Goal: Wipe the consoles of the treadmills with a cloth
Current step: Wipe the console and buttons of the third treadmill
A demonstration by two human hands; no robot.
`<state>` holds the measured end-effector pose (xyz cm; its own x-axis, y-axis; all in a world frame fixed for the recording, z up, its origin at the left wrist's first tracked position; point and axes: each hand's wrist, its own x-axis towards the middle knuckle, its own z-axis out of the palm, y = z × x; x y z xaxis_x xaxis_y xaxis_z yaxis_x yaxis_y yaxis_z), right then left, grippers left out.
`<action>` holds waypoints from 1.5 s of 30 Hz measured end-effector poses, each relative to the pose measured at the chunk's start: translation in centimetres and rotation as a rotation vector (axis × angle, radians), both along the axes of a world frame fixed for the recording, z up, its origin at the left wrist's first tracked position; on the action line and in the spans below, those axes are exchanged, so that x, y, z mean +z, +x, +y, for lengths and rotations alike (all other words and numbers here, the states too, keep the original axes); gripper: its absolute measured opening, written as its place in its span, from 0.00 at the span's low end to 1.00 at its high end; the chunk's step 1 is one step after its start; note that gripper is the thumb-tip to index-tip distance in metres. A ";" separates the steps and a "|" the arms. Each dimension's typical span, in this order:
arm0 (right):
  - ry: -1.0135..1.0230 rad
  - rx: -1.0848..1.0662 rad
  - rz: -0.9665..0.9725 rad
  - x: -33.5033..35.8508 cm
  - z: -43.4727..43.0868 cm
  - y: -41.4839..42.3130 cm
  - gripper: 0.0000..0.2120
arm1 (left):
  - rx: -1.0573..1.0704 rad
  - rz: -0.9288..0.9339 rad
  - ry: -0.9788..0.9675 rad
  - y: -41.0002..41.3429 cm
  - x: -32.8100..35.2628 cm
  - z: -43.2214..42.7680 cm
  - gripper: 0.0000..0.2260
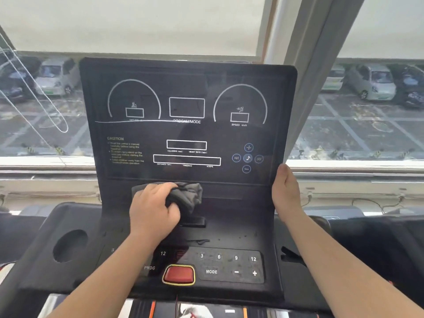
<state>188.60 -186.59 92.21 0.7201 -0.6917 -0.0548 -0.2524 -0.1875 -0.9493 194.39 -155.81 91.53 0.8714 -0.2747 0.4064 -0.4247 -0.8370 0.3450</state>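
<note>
Right up against the window, the big black treadmill console [188,131] fills most of my view, screen dark. My right hand [285,191] lies flat along the right edge of the upright display, fingers straight as far as I can tell, bracing it. My left hand [153,207] grips the bunched grey cloth [191,195], pressed on the ledge just under the display. The lower grey keypad [229,265] looks speckled, so I'd guess it's not done yet.

What could go wrong imo: dragging the cloth down could knock the small black clip [195,222] just below my left hand. It could also mash the red stop button with the yellow rim [179,274] and the keys beside it. Leaning too hard might tip the display back.

Readable stuff: CAUTION in yellow (small print too blurry), PROGRAM/MODE half cut by glare, SPEED km/h, CALORIES, HEART RATE, DISTANCE, STEPS. On the keypad: 12, 3, 6, 9, 12, PROG, MODE, minus, plus. No brand that I can spot.
</note>
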 end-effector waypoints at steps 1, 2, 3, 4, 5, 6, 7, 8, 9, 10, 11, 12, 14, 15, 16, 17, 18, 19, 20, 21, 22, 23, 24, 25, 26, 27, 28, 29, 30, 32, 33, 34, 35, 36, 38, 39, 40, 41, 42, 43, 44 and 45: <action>0.012 0.006 -0.003 0.2 -0.1 -0.1 0.27 | 0.044 0.023 -0.029 -0.3 -0.1 -0.4 0.21; 0.022 0.016 -0.004 0.3 -0.2 -0.2 0.27 | 0.086 0.041 -0.053 -0.6 -0.2 -1.0 0.21; 0.030 0.027 0.001 0.3 -0.3 -0.2 0.26 | 0.109 0.053 -0.067 -1.0 -0.3 -1.7 0.20; 0.043 0.037 0.011 0.3 -0.5 -0.2 0.26 | 0.096 0.055 -0.064 -1.4 -0.4 -2.6 0.20; 0.056 0.047 0.010 0.4 -0.6 -0.3 0.26 | 0.049 0.047 -0.051 -1.9 -0.5 -3.6 0.20; 0.082 0.057 0.009 0.4 -0.7 -0.3 0.25 | -0.011 0.032 -0.037 -2.3 -0.6 -4.7 0.20; 0.113 0.067 0.005 0.5 -0.8 -0.4 0.24 | -0.072 0.019 -0.024 -2.8 -0.6 -6.0 0.20; 0.132 0.070 -0.002 0.5 -1.0 -0.5 0.23 | -0.126 0.007 -0.012 -3.3 -0.5 -7.4 0.19; 0.131 0.070 -0.004 0.5 -1.1 -0.5 0.22 | -0.173 0.002 0.000 -3.7 -0.4 -8.9 0.19; 0.122 0.067 -0.001 0.5 -1.2 -0.5 0.22 | -0.210 0.002 0.009 -4.2 -0.2 -10.5 0.19; 0.112 0.071 -0.001 0.7 -1.1 -0.6 0.21 | -0.245 0.008 0.016 -4.6 -0.1 -11.9 0.18; 0.105 0.070 -0.003 0.6 -1.0 -0.6 0.21 | -0.282 0.014 0.030 -4.9 0.0 -13.0 0.17; 0.093 0.054 -0.002 0.6 -0.8 -0.6 0.24 | -0.353 0.023 0.075 -5.2 0.1 -14.2 0.18; 0.080 0.040 -0.006 0.6 -0.6 -0.5 0.25 | -0.383 0.025 0.095 -5.2 0.1 -14.2 0.19; 0.061 0.030 -0.006 0.6 -0.5 -0.5 0.25 | -0.407 0.022 0.104 -5.1 0.2 -13.8 0.21; 0.042 0.024 -0.008 0.8 -0.3 -0.5 0.25 | -0.423 0.019 0.106 -4.9 0.3 -13.1 0.22; 0.028 0.019 -0.013 0.8 -0.2 -0.5 0.25 | -0.422 0.017 0.105 -4.7 0.4 -12.1 0.22; 0.018 0.016 -0.017 0.9 -0.1 -0.5 0.25 | -0.399 0.016 0.099 -4.4 0.3 -10.9 0.23; 0.019 0.013 -0.021 0.9 -0.1 -0.5 0.25 | -0.356 0.010 0.089 -4.0 0.3 -9.4 0.23; 0.027 0.011 -0.027 1.0 0.0 -0.5 0.25 | -0.308 0.002 0.080 -3.6 0.3 -7.9 0.23; 0.034 0.009 -0.034 0.9 0.1 -0.5 0.24 | -0.258 -0.009 0.075 -3.2 0.2 -6.2 0.23; 0.037 0.008 -0.037 0.9 0.2 -0.5 0.24 | -0.212 -0.011 0.075 -2.7 0.2 -4.6 0.23; 0.043 0.006 -0.036 0.8 0.1 -0.5 0.24 | -0.171 -0.011 0.079 -2.1 0.1 -3.1 0.23; 0.050 0.007 -0.040 0.9 0.2 -0.6 0.24 | -0.130 -0.006 0.083 -1.6 0.0 -1.8 0.23; 0.058 0.008 -0.042 0.7 0.1 -0.5 0.24 | -0.091 0.001 0.081 -1.2 -0.1 -0.9 0.23; 0.065 0.008 -0.046 0.8 0.1 -0.6 0.24 | -0.051 0.013 0.067 -1.0 -0.3 -0.5 0.23; 0.076 0.006 -0.051 0.7 -0.1 -0.6 0.25 | -0.008 0.031 0.034 -1.2 -0.5 -0.5 0.23; 0.086 0.007 -0.060 0.8 -0.1 -0.7 0.25 | 0.044 0.048 -0.022 -1.5 -0.6 -1.0 0.23; 0.092 0.015 -0.061 0.8 -0.2 -0.7 0.25 | 0.101 0.063 -0.091 -2.1 -0.7 -1.8 0.22; 0.096 0.027 -0.062 1.0 -0.3 -0.8 0.24 | 0.170 0.085 -0.186 -3.4 -0.7 -4.0 0.22; 0.102 0.034 -0.066 1.1 -0.3 -0.9 0.24 | 0.156 0.079 -0.189 -3.9 -0.7 -5.2 0.23; 0.111 0.044 -0.065 1.1 -0.4 -0.8 0.23 | 0.112 0.067 -0.172 -4.3 -0.8 -6.5 0.23; 0.109 0.054 -0.061 1.2 -0.5 -0.8 0.22 | 0.058 0.057 -0.148 -4.7 -1.0 -7.9 0.23; 0.101 0.062 -0.049 1.1 -0.7 -0.8 0.21 | 0.003 0.050 -0.121 -4.9 -1.1 -9.4 0.23; 0.098 0.088 -0.042 1.0 -1.1 -0.9 0.19 | -0.099 0.044 -0.076 -5.5 -1.2 -12.4 0.22; 0.101 0.107 -0.046 1.0 -1.4 -0.9 0.20 | -0.143 0.042 -0.059 -5.8 -1.2 -13.8 0.22; 0.105 0.119 -0.045 0.9 -1.7 -0.9 0.22 | -0.183 0.034 -0.041 -6.0 -1.1 -15.0 0.21; 0.111 0.133 -0.040 0.9 -2.0 -1.0 0.23 | -0.221 0.020 -0.020 -6.3 -1.1 -16.1 0.20; 0.117 0.149 -0.035 0.8 -2.3 -1.0 0.23 | -0.257 -0.003 0.004 -6.5 -1.1 -17.0 0.18; 0.120 0.164 -0.031 0.9 -2.4 -1.1 0.22 | -0.292 -0.024 0.032 -6.8 -1.2 -17.8 0.17; 0.119 0.170 -0.029 1.0 -2.5 -1.1 0.22 | -0.326 -0.041 0.065 -7.1 -1.3 -18.3 0.15; 0.110 0.163 -0.022 1.0 -2.3 -1.1 0.22 | -0.354 -0.051 0.094 -7.2 -1.3 -18.8 0.14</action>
<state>187.47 -188.92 93.25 0.8238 -0.5568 -0.1067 -0.2065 -0.1194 -0.9711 187.15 -174.59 90.20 0.6953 -0.5936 0.4052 -0.7081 -0.6624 0.2447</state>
